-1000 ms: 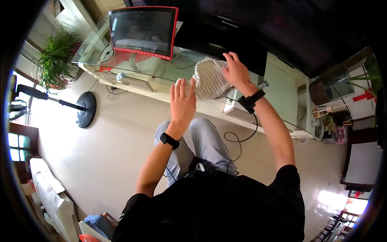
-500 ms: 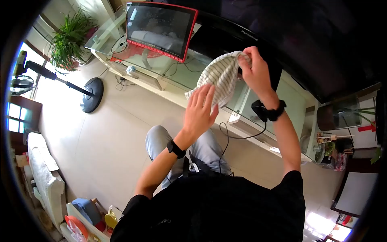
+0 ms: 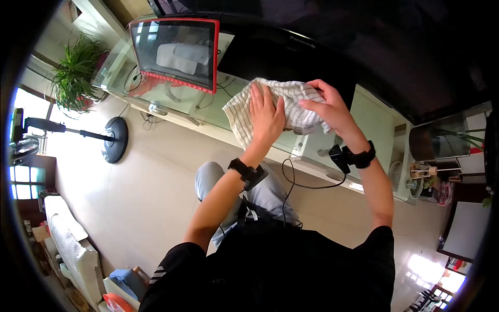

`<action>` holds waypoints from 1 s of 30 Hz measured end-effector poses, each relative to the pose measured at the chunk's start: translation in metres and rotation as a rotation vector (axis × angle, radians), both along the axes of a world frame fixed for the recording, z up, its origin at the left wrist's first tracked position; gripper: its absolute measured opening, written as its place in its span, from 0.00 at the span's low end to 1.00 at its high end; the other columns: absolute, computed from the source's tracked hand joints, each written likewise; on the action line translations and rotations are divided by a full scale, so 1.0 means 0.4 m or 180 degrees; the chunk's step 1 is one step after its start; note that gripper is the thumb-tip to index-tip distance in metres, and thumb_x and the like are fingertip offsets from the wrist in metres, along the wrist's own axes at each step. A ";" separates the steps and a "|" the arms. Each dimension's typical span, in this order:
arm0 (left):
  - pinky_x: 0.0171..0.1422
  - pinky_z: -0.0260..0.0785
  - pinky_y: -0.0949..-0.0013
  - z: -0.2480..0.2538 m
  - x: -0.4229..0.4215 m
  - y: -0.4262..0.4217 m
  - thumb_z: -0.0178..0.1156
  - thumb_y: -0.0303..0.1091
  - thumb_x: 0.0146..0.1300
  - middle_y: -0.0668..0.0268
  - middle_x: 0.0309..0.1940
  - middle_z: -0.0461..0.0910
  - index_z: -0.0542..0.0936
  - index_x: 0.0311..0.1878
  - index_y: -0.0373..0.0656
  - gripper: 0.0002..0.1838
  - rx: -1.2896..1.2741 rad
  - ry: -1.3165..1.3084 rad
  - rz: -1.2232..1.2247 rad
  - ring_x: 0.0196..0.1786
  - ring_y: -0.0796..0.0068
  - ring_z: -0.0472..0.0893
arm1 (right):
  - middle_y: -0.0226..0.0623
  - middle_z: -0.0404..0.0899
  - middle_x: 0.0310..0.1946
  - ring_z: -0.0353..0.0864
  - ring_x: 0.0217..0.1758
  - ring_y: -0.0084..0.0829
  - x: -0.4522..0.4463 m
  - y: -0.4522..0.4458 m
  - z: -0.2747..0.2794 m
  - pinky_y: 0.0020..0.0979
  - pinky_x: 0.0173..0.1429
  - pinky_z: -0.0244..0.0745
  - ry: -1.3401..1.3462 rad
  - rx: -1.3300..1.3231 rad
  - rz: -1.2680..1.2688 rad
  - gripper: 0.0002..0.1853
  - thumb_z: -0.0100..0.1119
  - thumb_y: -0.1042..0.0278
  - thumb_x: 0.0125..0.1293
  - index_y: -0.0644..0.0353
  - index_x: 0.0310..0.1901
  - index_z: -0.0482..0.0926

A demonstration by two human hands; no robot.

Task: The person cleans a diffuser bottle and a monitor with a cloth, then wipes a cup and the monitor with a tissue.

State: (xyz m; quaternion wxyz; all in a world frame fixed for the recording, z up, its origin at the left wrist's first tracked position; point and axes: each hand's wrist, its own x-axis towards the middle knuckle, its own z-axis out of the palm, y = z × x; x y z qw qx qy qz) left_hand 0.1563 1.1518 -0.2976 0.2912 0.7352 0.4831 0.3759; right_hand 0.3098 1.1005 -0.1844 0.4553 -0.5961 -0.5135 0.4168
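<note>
A white cloth with grey-brown stripes (image 3: 244, 106) is spread out in the air above the front edge of the glass-topped TV cabinet (image 3: 371, 138). My left hand (image 3: 267, 118) lies on the cloth with its fingers stretched out and the thumb apart. At the cloth's right end, my right hand (image 3: 333, 112) grips it between thumb and fingers. A small pale label shows at the lower edge near the right hand. Both wrists wear black straps, and a cable hangs from the right one.
A red-framed screen (image 3: 176, 54) stands on the cabinet's left part. Behind the cloth is a large black television (image 3: 364, 57). A potted plant (image 3: 78, 73) and a fan's round base (image 3: 115, 139) are at the left. A glass vase (image 3: 436, 140) sits at the right.
The cloth has gone from hanging folded to spread wider and flatter. My left hand has moved up and right onto it; my right hand has come lower, still gripping its edge.
</note>
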 end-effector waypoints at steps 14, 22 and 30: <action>0.78 0.41 0.45 0.004 0.080 0.244 0.54 0.44 0.69 0.27 0.72 0.47 0.53 0.73 0.29 0.38 0.0350 0.0164 0.0075 0.75 0.32 0.50 | 0.36 0.82 0.45 0.79 0.46 0.24 0.059 0.164 -0.129 0.27 0.52 0.73 -0.0010 -0.0091 -0.0158 0.18 0.59 0.64 0.66 0.66 0.54 0.76; 0.76 0.48 0.44 0.023 0.030 0.211 0.56 0.44 0.67 0.28 0.67 0.58 0.64 0.68 0.27 0.34 0.1105 0.0855 0.0157 0.72 0.33 0.57 | 0.39 0.83 0.33 0.78 0.36 0.24 0.033 0.246 -0.204 0.31 0.42 0.74 0.0188 0.0348 -0.0486 0.17 0.56 0.64 0.65 0.69 0.47 0.79; 0.77 0.47 0.47 0.005 0.037 0.277 0.49 0.53 0.70 0.29 0.67 0.60 0.65 0.67 0.26 0.37 0.0924 0.1443 -0.0038 0.73 0.35 0.58 | 0.34 0.82 0.31 0.77 0.33 0.21 0.020 0.252 -0.170 0.28 0.39 0.72 0.0418 0.0366 -0.0642 0.14 0.54 0.66 0.65 0.68 0.45 0.80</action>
